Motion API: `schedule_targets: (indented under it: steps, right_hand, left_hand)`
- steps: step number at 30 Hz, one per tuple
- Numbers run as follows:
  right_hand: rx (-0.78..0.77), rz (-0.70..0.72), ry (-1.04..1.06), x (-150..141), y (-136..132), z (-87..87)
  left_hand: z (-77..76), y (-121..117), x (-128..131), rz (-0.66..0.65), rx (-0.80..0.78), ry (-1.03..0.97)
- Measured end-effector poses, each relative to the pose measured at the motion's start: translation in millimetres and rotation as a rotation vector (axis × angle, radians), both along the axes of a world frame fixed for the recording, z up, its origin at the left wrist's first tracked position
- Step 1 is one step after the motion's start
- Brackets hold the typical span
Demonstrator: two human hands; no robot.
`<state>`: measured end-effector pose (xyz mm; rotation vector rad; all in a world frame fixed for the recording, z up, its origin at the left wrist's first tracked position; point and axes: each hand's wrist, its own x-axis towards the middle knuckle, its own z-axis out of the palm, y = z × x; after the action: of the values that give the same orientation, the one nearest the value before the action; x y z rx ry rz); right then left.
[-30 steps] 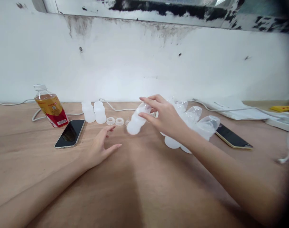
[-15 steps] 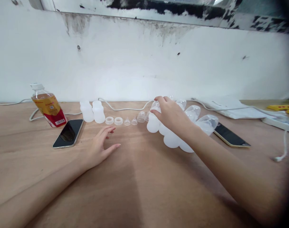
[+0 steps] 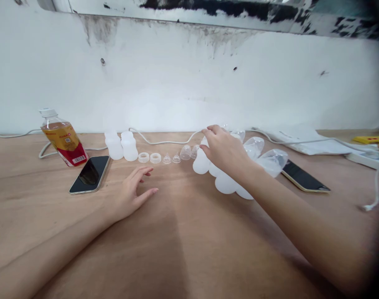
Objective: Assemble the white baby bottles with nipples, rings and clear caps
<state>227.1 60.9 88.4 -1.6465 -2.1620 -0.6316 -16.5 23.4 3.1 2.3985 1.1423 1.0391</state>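
My right hand (image 3: 225, 145) reaches over a cluster of white baby bottles (image 3: 226, 182), several with clear dome caps (image 3: 272, 160). Its fingers and thumb close around the top of the leftmost bottle (image 3: 201, 162); the palm hides most of the contact. My left hand (image 3: 135, 191) rests on the table, open and holding nothing, its thumb apart from the fingers. Beyond it stand a row of parts: two white bottles (image 3: 129, 147), two white collar rings (image 3: 155, 158), two clear nipples (image 3: 167, 158) and two clear caps (image 3: 185, 152).
A drink bottle (image 3: 64, 139) and a phone (image 3: 90, 175) are at the left. Another phone (image 3: 306, 176) lies right of the cluster. White cables (image 3: 164, 143) run along the wall. A white bag (image 3: 304, 141), a power strip (image 3: 363, 161) and a yellow object (image 3: 370, 140) sit at the far right.
My right hand has shifted very slightly over the leftmost bottle, whose clear top shows less. More of the second loose cap is visible. My left hand stays put.
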Motion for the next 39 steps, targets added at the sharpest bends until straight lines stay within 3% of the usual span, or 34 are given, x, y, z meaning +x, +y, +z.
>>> schedule_targets:
  steps: [4,7,9,11,13,17,28,39]
  right_hand:
    - [0.035,0.112,0.084,-2.6,0.4,0.9]
    - [0.038,0.304,0.176,-11.6,-7.8,-6.7]
    - [-0.096,0.477,0.234,-18.8,-18.7,-21.2]
    - [-0.328,0.654,0.273,-23.4,-30.6,-41.9]
    - [-0.529,0.733,0.269,-23.8,-39.9,-62.9]
    - [-0.701,0.698,0.144,-18.7,-45.8,-84.2]
    - [-0.636,0.656,0.030,-21.3,-45.5,-82.8]
    - [-0.623,0.669,0.049,-20.5,-45.0,-83.1]
  left_hand:
    - [-0.7,-0.6,-0.2,0.003,0.006,0.023]
    - [2.3,-5.5,-1.9,-0.004,-0.005,0.124]
    - [5.8,-10.1,-3.6,-0.052,-0.015,0.268]
    - [9.2,-13.9,-5.2,-0.133,-0.027,0.442]
    - [11.5,-15.5,-6.2,-0.201,-0.059,0.592]
    - [12.6,-14.5,-5.8,-0.212,-0.128,0.713]
    - [16.5,-16.4,-2.9,-0.170,-0.177,0.749]
    - [9.1,-13.9,-5.0,-0.199,-0.106,0.704]
